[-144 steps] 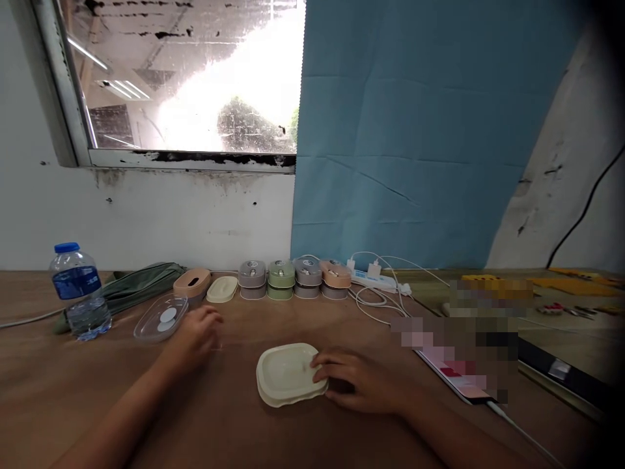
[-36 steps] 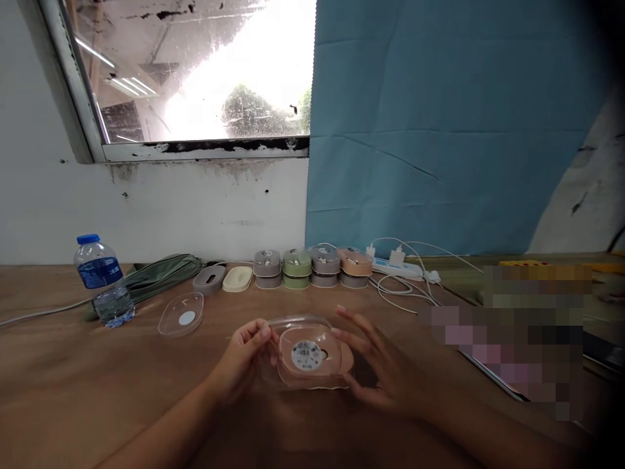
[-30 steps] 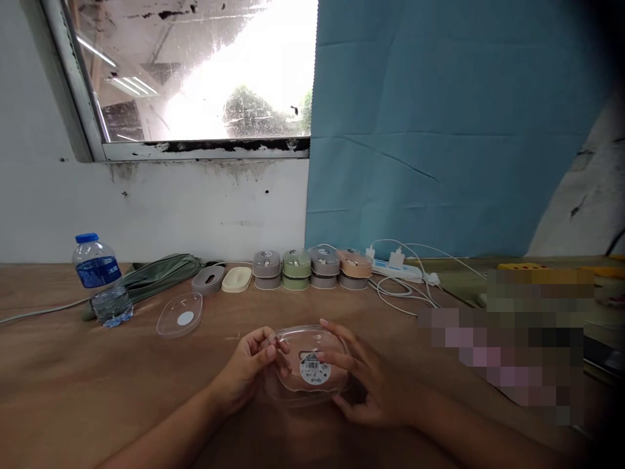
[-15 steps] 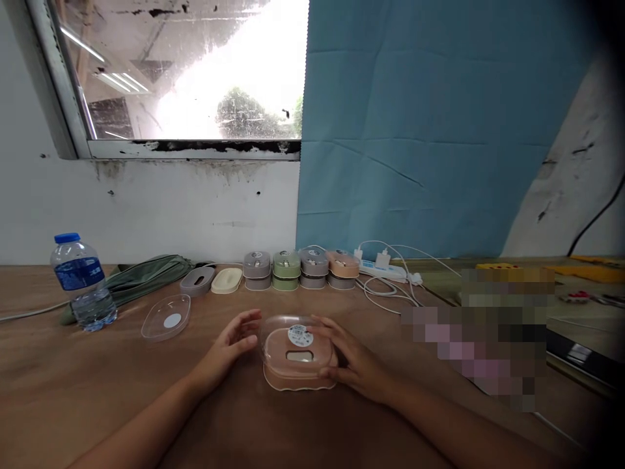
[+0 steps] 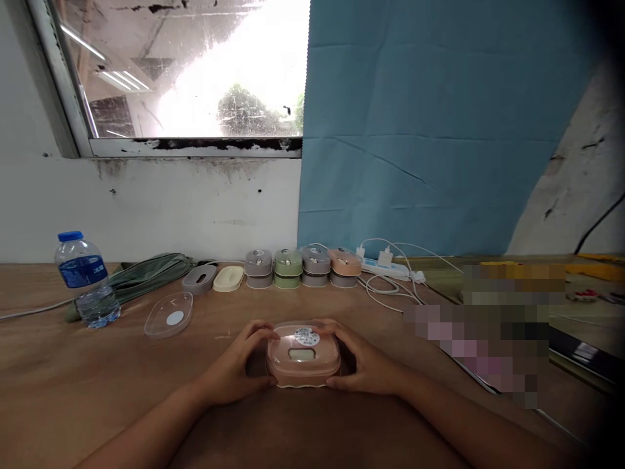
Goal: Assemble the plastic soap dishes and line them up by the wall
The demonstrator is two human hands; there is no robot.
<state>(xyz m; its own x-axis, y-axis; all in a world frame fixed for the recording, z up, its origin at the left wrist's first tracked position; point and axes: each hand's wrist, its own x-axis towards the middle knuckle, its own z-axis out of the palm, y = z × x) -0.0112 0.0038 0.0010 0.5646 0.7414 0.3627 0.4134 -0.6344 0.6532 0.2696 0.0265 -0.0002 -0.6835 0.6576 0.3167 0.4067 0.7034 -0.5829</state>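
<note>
A pink oval plastic box (image 5: 286, 372) stands on the table in front of me, with an oblong slot in its top. Over it sits a clear lid (image 5: 280, 352) that bears a round printed sticker (image 5: 306, 337). My left hand (image 5: 239, 365) grips the left side, fingers on the lid's upper edge and thumb low by the box's base. On the right side, my right hand (image 5: 366, 361) holds it the same way, its thumb at the lower front corner. Between them the box rests upright, and its rear is hidden.
Stacked grey, green and orange boxes (image 5: 287, 264) line the wall. Left of them lie a cream oval piece (image 5: 228, 279), a grey slotted piece (image 5: 199, 279) and another clear lid (image 5: 168, 314). A water bottle (image 5: 88, 280) stands far left; a power strip (image 5: 390, 268) with cables lies behind right.
The clear lid, tilted and raised at the back left before, now lies lower and more level over the pink box. My left hand has closed in from the left onto the box.
</note>
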